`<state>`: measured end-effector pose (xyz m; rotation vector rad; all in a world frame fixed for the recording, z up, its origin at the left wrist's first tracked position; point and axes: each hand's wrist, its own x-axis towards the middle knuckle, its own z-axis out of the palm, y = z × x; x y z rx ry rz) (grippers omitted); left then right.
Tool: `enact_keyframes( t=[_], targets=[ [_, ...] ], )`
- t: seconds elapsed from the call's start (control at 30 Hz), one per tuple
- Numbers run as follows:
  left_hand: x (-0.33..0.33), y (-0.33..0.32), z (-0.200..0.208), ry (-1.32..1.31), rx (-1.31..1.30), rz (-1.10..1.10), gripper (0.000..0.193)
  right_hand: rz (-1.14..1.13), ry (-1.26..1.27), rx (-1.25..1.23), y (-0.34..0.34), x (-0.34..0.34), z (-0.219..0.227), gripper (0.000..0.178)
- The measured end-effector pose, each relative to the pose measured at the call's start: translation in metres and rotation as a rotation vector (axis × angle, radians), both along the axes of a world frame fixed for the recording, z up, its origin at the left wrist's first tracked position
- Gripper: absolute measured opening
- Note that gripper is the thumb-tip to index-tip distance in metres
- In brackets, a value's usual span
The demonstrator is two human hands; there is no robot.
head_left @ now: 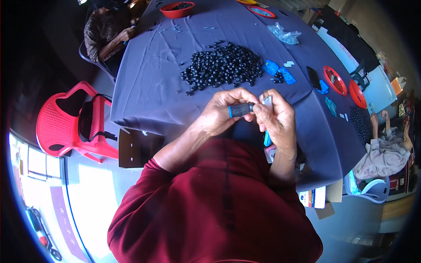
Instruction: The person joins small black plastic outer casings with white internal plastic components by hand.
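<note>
My left hand (223,107) is closed in a pinch in front of my chest. A dark grey finger sleeve with a blue rim (240,110) covers its thumb. At the sleeve's tip is a small black round piece (251,106), partly hidden by fingers. My right hand (277,115) grips a slim tool with a pale upper part (267,103) and a bright blue lower end (267,139); its exact kind is unclear. The two hands meet at the black piece. Just beyond them lies a large heap of small black round parts (223,65) on the grey tablecloth (149,96).
Blue plastic pieces (278,71) lie right of the heap, near a black phone (313,77). A clear bag (285,34) and a red bowl (176,10) sit farther off. Co-workers sit at left (105,35) and right (381,153). A red chair (70,120) stands left.
</note>
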<state>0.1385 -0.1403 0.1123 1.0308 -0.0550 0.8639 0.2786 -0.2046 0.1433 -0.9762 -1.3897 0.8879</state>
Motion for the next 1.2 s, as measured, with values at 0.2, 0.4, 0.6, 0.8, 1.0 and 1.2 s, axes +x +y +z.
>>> enact_keyframes(
  t=[0.2, 0.4, 0.6, 0.8, 1.0, 1.2],
  targets=[
    [-0.022, 0.040, 0.000, 0.284, 0.249, 0.562, 0.012, 0.029, -0.157, -0.037, 0.008, 0.003, -0.005, 0.017],
    [-0.144, 0.174, -0.061, 1.033, 0.840, 1.507, 0.006, -0.047, -0.108, -0.088, 0.019, 0.007, -0.008, 0.023],
    [-0.205, 0.205, -0.107, 1.472, 0.880, 1.484, 0.014, 0.016, -0.177, -0.085, 0.025, 0.003, -0.019, 0.022],
    [-0.186, 0.174, -0.097, 1.564, 1.128, 1.514, 0.026, -0.065, -0.159, -0.100, 0.026, 0.008, -0.016, 0.022],
    [-0.119, 0.108, -0.085, 1.116, 1.571, 1.109, 0.032, -0.044, -0.141, -0.102, 0.023, 0.003, -0.014, 0.023],
    [-0.110, 0.126, -0.105, 1.197, 1.527, 0.983, 0.022, -0.044, -0.154, -0.088, 0.024, 0.004, -0.014, 0.023]
  ],
)
